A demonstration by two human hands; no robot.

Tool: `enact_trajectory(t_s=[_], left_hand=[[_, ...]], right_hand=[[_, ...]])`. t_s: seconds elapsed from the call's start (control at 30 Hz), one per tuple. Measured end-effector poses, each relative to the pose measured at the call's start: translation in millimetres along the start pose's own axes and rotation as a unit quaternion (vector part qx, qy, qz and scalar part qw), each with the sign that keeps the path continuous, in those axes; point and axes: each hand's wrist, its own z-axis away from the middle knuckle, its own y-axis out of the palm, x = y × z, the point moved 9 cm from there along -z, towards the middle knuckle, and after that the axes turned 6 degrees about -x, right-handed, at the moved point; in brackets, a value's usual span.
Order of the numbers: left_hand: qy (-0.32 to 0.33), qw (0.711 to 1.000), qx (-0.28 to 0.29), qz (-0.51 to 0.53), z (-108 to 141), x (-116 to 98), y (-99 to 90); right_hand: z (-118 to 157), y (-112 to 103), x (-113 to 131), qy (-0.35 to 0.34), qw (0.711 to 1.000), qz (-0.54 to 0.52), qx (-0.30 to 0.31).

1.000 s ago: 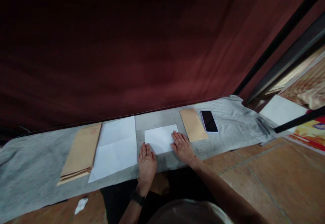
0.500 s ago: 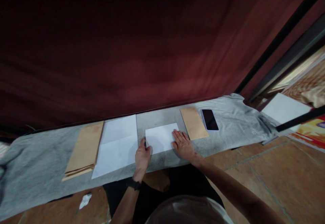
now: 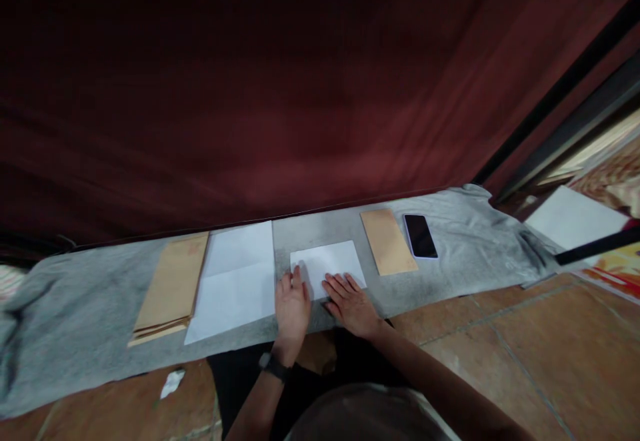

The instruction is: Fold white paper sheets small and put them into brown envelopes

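Note:
A folded white sheet of paper (image 3: 330,261) lies flat in front of me on the grey cloth. My left hand (image 3: 293,302) rests on its left edge with the fingers stretched out. Across the near edge of the folded paper lies my right hand (image 3: 350,301), flat, fingers spread. To the left are larger white sheets (image 3: 233,287) with a crease across them, partly beside a stack of brown envelopes (image 3: 170,284). A single brown envelope (image 3: 389,242) sits to the right of the folded paper.
A phone (image 3: 421,236) lies right of the single envelope. Grey cloth (image 3: 465,241) covers the long narrow surface, which backs onto a dark red curtain (image 3: 280,121). A crumpled white scrap (image 3: 173,383) is on the tiled floor. Dark metal bars (image 3: 555,94) stand at the right.
My left hand has gone from gripping the paper's left edge to lying on it with fingers extended. My right hand has slid left from the right edge to the near edge.

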Motion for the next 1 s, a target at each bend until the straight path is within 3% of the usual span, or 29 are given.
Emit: enact_trajectory(t_s=[0.1, 0.2, 0.33, 0.53, 0.63, 0.83, 1.0], left_hand=[[0.133, 0.990, 0.026, 0.050, 3, -48, 24.3], [0.172, 0.982, 0.066, 0.047, 0, -65, 52.4], [0.162, 0.983, 0.083, 0.022, -13, -51, 65.3], [0.120, 0.989, 0.079, -0.014, -23, -34, 59.8], [0.110, 0.990, 0.089, -0.017, -23, -33, 61.9], [0.120, 0.987, 0.106, -0.034, -21, -33, 68.8], [0.094, 0.992, 0.078, -0.031, -26, -30, 65.5]], right_hand=[[1, 4, -2, -0.005, 1.000, 0.001, -0.003], [1, 5, -1, -0.007, 1.000, 0.002, -0.016], [5, 1, -2, 0.008, 0.999, 0.000, -0.037], [6, -9, -22, 0.087, 0.996, 0.001, -0.038], [-12, -8, -29, 0.119, 0.993, -0.005, -0.025], [-62, 8, -33, 0.113, 0.993, -0.001, -0.034], [-63, 15, -51, 0.127, 0.990, 0.025, -0.053]])
